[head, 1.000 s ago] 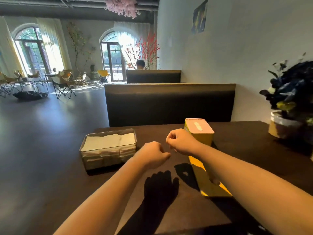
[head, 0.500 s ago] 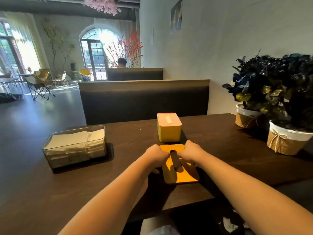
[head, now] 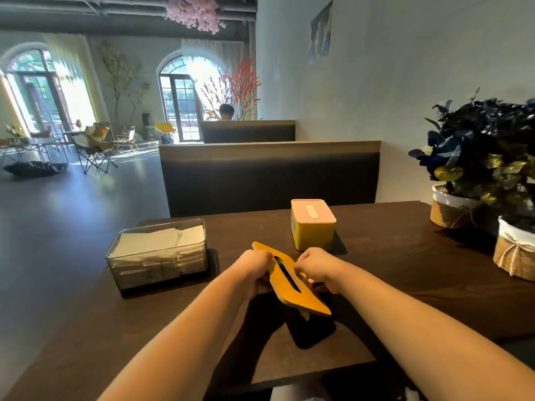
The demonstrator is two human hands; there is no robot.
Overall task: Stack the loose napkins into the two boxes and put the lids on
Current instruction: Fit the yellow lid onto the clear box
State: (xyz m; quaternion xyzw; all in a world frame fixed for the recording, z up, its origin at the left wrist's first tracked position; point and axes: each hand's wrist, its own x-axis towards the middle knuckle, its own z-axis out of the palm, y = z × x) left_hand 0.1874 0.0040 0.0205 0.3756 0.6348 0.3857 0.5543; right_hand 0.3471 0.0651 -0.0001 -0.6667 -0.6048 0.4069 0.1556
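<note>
I hold a yellow lid with a long slot, tilted and raised over a dark box near the table's front. My left hand grips the lid's left edge, and my right hand grips its right edge. Behind them stands a yellow box with a pale pink slotted lid on it. At the left a clear container holds stacks of white napkins.
The dark wooden table reaches to a padded bench back behind. Two potted plants in woven pots stand along the right side. The table's front edge runs close below the dark box.
The yellow lid lay flat on its box half a second ago; both hands have lifted and tilted it, showing the dark box under it. The camera view shifted slightly.
</note>
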